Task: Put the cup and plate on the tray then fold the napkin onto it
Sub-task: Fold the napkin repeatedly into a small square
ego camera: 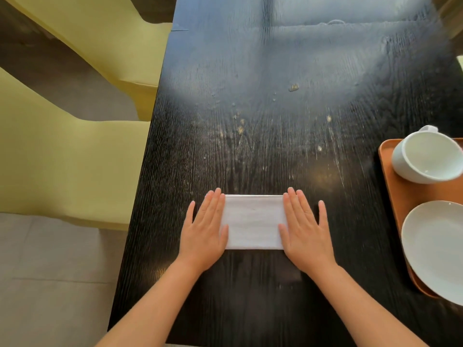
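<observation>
A white napkin (253,221) lies folded into a rectangle on the dark table, near its front edge. My left hand (205,229) rests flat on the napkin's left end, fingers straight. My right hand (304,229) lies flat on its right end in the same way. Neither hand grips the cloth. At the right edge of view an orange tray (393,194) carries a white cup (428,156) at its far end and a white plate (436,249) at its near end. The tray and plate are cut off by the frame.
The dark wooden table (275,108) shows crumbs and pale smears in its middle. Two yellow-green chairs (62,159) stand along the table's left side. Grey floor shows at the lower left.
</observation>
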A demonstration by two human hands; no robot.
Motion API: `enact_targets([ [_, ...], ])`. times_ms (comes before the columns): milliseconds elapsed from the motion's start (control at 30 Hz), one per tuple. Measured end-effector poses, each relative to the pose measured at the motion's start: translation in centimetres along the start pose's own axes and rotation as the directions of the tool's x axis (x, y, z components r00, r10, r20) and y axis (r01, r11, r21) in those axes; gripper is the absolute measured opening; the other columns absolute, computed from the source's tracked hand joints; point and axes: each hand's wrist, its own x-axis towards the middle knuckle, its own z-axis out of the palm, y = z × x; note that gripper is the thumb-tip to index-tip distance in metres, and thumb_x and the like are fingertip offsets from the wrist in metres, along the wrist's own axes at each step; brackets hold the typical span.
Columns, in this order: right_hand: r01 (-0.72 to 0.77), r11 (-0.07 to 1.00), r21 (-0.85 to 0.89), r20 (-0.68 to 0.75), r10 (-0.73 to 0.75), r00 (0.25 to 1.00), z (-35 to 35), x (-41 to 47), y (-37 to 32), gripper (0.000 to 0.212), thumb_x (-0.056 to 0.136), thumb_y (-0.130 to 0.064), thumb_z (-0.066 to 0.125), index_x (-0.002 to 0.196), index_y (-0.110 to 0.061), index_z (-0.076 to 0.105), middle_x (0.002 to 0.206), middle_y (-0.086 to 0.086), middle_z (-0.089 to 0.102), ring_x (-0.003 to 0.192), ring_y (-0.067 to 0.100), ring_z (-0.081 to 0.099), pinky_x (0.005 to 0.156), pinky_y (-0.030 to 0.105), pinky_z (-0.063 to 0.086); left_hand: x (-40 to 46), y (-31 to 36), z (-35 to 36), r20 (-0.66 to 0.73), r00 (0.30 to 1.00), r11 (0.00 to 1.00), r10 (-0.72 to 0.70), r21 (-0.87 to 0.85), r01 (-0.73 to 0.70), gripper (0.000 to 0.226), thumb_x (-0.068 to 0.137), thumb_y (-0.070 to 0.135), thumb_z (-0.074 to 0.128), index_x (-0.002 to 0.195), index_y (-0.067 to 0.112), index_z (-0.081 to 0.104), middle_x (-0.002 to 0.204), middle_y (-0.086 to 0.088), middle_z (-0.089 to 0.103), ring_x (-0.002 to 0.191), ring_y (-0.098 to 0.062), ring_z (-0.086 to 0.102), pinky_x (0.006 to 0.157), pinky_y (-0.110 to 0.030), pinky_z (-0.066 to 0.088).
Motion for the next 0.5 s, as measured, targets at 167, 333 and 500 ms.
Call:
enact_targets([
  [167,-0.006,1.000,-0.030,0.034,0.007,0.999,-0.3,-0.4,2.2,0.061,0.092,-0.036,0.020,0.146,-0.012,0.008,0.154,0.001,0.008,0.143,0.018,0.008,0.113,0.057,0.002,-1.1,-2.1,0.1,0.021,1.000,0.998,-0.006,-0.056,0.007,0.060,0.090,0.028,0.022,0.146,0.010,0.012,0.154,-0.003,0.013,0.142,-0.019,0.018,0.113,-0.047,0.018],
  [333,-0.176,0.984,0.017,0.040,0.176,0.984,-0.3,-1.1,1.5,0.058,0.093,-0.037,0.006,0.145,-0.015,-0.006,0.153,-0.001,-0.007,0.142,0.016,-0.010,0.112,0.057,-0.008,-1.4,-2.1,0.2,0.032,0.997,0.990,-0.065,-0.123,0.069,0.060,0.092,0.039,0.010,0.146,0.017,-0.005,0.155,0.004,-0.003,0.145,-0.014,0.004,0.116,-0.043,0.000],
  [500,-0.402,0.878,0.261,-0.037,0.425,0.904,-0.7,-2.5,-0.2,0.060,0.095,-0.029,0.037,0.145,-0.004,0.015,0.156,0.016,0.011,0.144,0.026,0.002,0.112,0.056,0.005,-2.6,1.6,-1.2,-0.131,0.947,0.949,-0.292,-0.163,0.271,0.071,0.087,0.043,0.024,0.147,0.011,0.002,0.156,-0.004,0.007,0.144,-0.015,0.004,0.113,-0.050,-0.010],
])
